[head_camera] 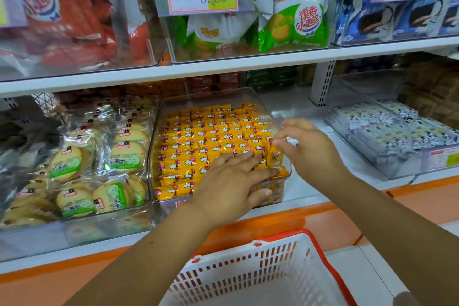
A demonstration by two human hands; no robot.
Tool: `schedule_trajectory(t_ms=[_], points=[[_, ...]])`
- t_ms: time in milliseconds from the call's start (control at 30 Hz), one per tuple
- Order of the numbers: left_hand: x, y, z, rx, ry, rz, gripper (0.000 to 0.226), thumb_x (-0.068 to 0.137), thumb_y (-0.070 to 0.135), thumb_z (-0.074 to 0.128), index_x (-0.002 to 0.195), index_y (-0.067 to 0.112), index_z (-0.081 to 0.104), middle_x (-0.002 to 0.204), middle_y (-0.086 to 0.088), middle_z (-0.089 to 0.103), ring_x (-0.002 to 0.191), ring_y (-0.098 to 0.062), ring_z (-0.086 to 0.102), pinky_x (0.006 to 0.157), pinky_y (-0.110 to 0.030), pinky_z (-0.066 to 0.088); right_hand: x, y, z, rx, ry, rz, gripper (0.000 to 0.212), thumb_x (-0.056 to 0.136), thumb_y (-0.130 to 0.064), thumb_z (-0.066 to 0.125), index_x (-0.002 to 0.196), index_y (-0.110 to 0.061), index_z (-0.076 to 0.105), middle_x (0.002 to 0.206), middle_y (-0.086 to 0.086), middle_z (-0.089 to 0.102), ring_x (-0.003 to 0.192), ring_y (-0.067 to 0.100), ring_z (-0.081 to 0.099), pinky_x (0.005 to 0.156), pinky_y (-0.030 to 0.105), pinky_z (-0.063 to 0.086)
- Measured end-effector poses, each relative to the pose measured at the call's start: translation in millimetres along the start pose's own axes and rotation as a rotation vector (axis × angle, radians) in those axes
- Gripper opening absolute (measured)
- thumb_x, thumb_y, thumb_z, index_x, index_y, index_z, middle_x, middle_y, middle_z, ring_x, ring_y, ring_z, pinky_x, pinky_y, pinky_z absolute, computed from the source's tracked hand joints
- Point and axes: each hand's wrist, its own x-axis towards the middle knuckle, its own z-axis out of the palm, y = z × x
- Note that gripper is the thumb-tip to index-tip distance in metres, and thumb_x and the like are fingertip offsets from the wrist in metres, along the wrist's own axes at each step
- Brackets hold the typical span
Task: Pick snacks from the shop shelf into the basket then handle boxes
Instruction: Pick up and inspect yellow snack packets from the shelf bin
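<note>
A clear plastic bin (285, 182) on the lower shelf holds several rows of small yellow snack packets (206, 136). My left hand (233, 181) lies flat on the packets at the bin's front right, fingers straight. My right hand (308, 149) is at the bin's right edge, its thumb and fingers pinching one yellow packet (276, 154) that stands up from the row. A white basket with a red rim (260, 273) sits below the shelf, at the bottom centre, with nothing visible in it.
Left of the bin is a clear bin of round biscuits in green-labelled packs (99, 164). To the right stands a bin of grey-white packets (392, 134). The upper shelf (223, 67) carries bins of red, green and blue snack bags. An orange ledge (310, 221) runs along the shelf front.
</note>
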Motion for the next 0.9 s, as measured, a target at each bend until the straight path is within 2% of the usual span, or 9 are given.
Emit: schedule_trajectory(t_ms=[133,200,267,333,433,567,600,667,900], points=[[0,3,-5,-0.349,0.124,-0.110,0.043,0.097,0.053,0.049,0.139,0.045,0.048,0.152,0.016,0.042,0.145,-0.006,0.028,0.119,-0.030,0.020,-7,-10,-23,0.104,0.180,-0.116,0.010,0.093,-0.020,0.065,0.093,-0.022,0.075,0.110,-0.013,0.058,0.097,0.005,0.057,0.080,0.025,0.048],[-4,7,-17,-0.722,0.261,-0.291,0.041,0.093,0.046,0.061,0.133,0.041,0.053,0.137,0.022,0.053,0.133,0.001,0.042,0.104,-0.020,0.037,-17,-19,-33,0.136,0.223,-0.179,0.013,0.095,-0.016,0.063,0.092,-0.024,0.073,0.097,-0.012,0.063,0.086,0.002,0.059,0.072,0.011,0.045],[-11,9,-29,-0.870,0.291,-0.372,0.044,0.091,0.045,0.064,0.133,0.039,0.050,0.132,0.024,0.053,0.124,0.005,0.044,0.094,-0.016,0.037,-28,-30,-40,0.246,0.211,-0.174,0.024,0.096,-0.014,0.059,0.089,-0.036,0.064,0.090,-0.012,0.067,0.081,0.000,0.064,0.068,0.006,0.046],[-20,8,-35,-0.910,0.245,-0.346,0.037,0.093,0.044,0.060,0.130,0.038,0.054,0.124,0.022,0.059,0.115,0.000,0.053,0.092,-0.019,0.045,-35,-40,-43,0.336,0.188,-0.165,0.029,0.098,-0.013,0.056,0.091,-0.042,0.059,0.090,-0.015,0.069,0.083,0.001,0.067,0.071,0.009,0.050],[-37,6,-47,-1.131,0.232,-0.379,0.026,0.096,0.039,0.057,0.121,0.036,0.059,0.108,0.011,0.071,0.102,-0.011,0.068,0.093,-0.043,0.055,-40,-49,-42,0.619,0.073,-0.032,0.023,0.099,-0.007,0.052,0.091,-0.026,0.063,0.094,-0.009,0.073,0.089,0.008,0.071,0.076,0.022,0.058],[-58,3,-58,-1.576,0.327,-0.505,0.032,0.090,0.015,0.066,0.120,0.022,0.062,0.111,-0.006,0.071,0.094,-0.024,0.074,0.074,-0.033,0.061,-44,-60,-37,0.935,-0.204,0.262,0.003,0.095,-0.006,0.058,0.097,-0.008,0.060,0.096,0.015,0.074,0.085,0.029,0.075,0.083,0.043,0.058],[-62,2,-57,-1.627,0.366,-0.517,0.037,0.086,0.011,0.069,0.121,0.020,0.061,0.110,-0.008,0.071,0.092,-0.026,0.074,0.069,-0.029,0.061,-45,-61,-34,0.975,-0.257,0.298,0.012,0.089,-0.011,0.065,0.098,-0.007,0.059,0.094,0.016,0.074,0.084,0.034,0.075,0.083,0.046,0.057],[-70,0,-52,-1.692,0.430,-0.548,0.047,0.077,0.010,0.074,0.121,0.017,0.058,0.105,-0.010,0.073,0.090,-0.028,0.074,0.066,-0.027,0.060,-47,-62,-29,0.952,-0.324,0.305,0.030,0.080,-0.019,0.072,0.103,-0.006,0.057,0.092,0.014,0.075,0.084,0.035,0.074,0.082,0.045,0.058],[-80,-8,-45,-1.806,0.438,-0.528,0.045,0.077,0.011,0.067,0.121,0.007,0.060,0.105,-0.015,0.075,0.094,-0.032,0.074,0.069,-0.025,0.061,-43,-58,-22,1.095,-0.352,0.322,0.023,0.086,-0.006,0.060,0.108,0.002,0.060,0.098,0.020,0.075,0.089,0.035,0.074,0.075,0.032,0.062]])
